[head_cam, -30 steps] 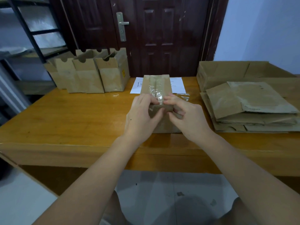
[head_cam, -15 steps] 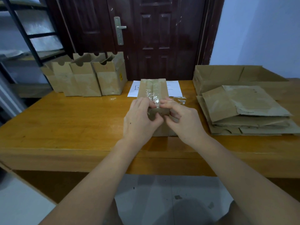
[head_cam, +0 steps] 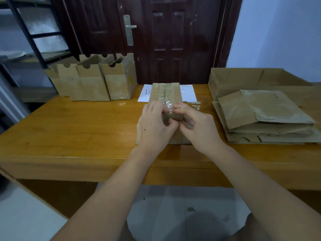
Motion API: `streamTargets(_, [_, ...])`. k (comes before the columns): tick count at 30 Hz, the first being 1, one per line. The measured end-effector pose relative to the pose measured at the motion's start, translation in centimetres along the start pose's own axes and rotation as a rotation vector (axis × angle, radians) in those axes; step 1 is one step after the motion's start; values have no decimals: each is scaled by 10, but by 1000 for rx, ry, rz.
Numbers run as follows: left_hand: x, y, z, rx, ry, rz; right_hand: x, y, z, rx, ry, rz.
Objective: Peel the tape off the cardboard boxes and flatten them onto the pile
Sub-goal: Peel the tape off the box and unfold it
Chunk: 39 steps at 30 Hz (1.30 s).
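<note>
A small brown cardboard box lies on the wooden table in front of me, a strip of clear tape running along its top. My left hand grips the box's near end, thumb against the edge. My right hand pinches the near end of the tape beside it, fingers curled. The lower part of the box is hidden behind both hands. A pile of flattened boxes lies at the right of the table.
Several upright open boxes stand in a row at the table's back left. A white sheet of paper lies under the box. A large open carton sits behind the pile. Loose tape scraps lie by my right hand.
Both hands stay at the near end of the box, fingers shifting slightly on the tape end. The view has tilted a little; the box has not moved.
</note>
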<state>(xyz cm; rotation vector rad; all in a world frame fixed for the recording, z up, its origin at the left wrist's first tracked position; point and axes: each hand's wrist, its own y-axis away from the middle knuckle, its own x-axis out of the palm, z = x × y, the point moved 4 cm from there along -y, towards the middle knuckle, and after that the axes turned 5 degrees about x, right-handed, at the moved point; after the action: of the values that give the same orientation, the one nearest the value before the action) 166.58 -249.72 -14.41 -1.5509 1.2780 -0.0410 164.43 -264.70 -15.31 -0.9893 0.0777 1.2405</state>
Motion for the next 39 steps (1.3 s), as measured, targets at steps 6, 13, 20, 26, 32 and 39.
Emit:
streamTargets(6, [3,1,0,15,-25,-6,-1,1,3,13,15,20])
streamTargets(13, [1,6,3,75,8,-26,-1,2,3,-2,16,9])
streamTargets(20, [7,3,2,64,22,-37,0,1,1,10,-2,3])
streamTargets(26, [10,3,0,33,8,-56,1,2,-1,14,0,10])
streamTargets(32, [11,2,3,26,13,-58,0,2,-1,8,0,16])
streamTargets(39, [5,8,9,118,27,-27,1,3,-1,-12,-10,11])
